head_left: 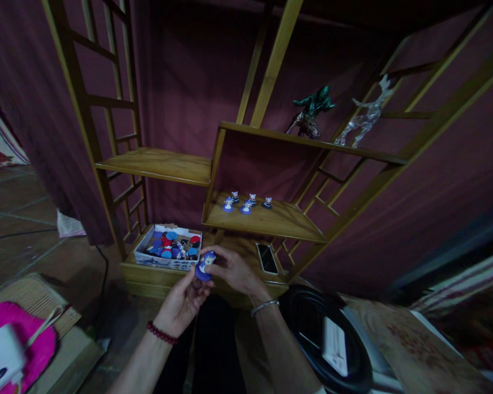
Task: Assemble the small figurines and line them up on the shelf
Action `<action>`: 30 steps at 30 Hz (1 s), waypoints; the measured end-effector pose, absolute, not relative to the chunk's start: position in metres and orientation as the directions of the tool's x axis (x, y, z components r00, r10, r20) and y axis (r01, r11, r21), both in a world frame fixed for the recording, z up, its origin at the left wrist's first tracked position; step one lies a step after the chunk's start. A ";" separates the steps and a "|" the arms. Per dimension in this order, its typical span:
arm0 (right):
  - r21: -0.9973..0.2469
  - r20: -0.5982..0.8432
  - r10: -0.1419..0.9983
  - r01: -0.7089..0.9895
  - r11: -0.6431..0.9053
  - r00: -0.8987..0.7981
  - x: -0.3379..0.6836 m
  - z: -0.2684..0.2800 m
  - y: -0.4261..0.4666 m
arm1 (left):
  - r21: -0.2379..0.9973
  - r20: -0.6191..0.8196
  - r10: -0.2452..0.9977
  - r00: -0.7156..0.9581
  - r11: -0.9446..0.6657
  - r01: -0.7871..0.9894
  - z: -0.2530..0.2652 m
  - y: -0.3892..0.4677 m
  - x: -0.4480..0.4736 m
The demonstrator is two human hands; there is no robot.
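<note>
Both hands hold one small purple-and-white figurine on a round purple base, in front of the lowest shelf. My left hand grips its base from below, fingers closed on it. From the right, my right hand pinches its upper side. Just behind and to the left stands an open white box holding a jumble of figurines with blue, red and purple bases. On the middle shelf are two purple figurines in front and three dark-based ones behind.
A phone lies on the lowest shelf, right of my hands. Above, a green figure and a clear deer statue stand on the upper shelf. A black round object is at lower right, a pink item at lower left.
</note>
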State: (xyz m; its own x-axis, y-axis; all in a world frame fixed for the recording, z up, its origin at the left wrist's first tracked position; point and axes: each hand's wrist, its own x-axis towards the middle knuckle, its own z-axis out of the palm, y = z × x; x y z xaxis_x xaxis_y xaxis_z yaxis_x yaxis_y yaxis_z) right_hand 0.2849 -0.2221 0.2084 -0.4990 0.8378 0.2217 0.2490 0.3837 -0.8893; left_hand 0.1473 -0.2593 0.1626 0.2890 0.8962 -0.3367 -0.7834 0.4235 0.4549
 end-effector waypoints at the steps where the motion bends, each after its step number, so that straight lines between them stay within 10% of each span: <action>1: -0.888 0.227 0.842 0.252 0.386 -0.490 0.285 0.208 -0.222 | 0.455 -0.334 0.897 0.290 0.423 -0.783 0.163 -0.259 0.148; 30: -0.935 0.237 0.911 0.176 0.308 -0.336 0.285 0.192 -0.226 | 0.527 -0.216 0.891 0.398 0.450 -0.721 0.157 -0.253 0.147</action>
